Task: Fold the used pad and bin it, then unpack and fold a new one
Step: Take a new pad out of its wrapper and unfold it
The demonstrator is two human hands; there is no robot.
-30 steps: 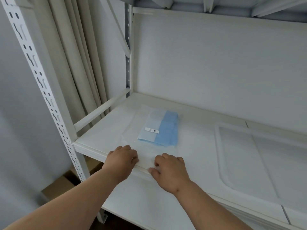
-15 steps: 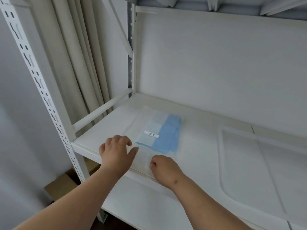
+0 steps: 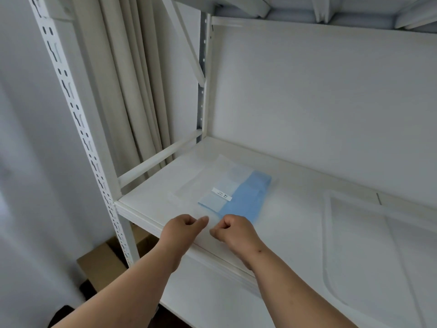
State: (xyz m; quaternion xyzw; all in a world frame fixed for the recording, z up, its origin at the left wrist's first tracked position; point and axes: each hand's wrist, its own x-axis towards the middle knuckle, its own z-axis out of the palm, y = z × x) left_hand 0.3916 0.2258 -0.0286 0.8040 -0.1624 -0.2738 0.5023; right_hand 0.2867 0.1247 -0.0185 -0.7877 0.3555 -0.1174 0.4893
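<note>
Near the shelf's (image 3: 151, 197) front edge, the left hand (image 3: 182, 229) and right hand (image 3: 233, 229) each pinch the clear packet's near edge; the folded blue pad (image 3: 243, 197) lies inside it.

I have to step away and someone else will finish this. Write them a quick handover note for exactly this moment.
Left hand: fingers curled, pinching the near edge of the clear packet.
Right hand: likewise curled at that same edge, close beside the left.
The packet lies flat on the white shelf, with the new blue pad folded inside and a white label on top.
Done: nothing visible on the new pad; it looks sealed in. The used pad and the bin are out of view, so that step cannot be confirmed.
Left: open the packet, take the pad out, fold it.
</note>
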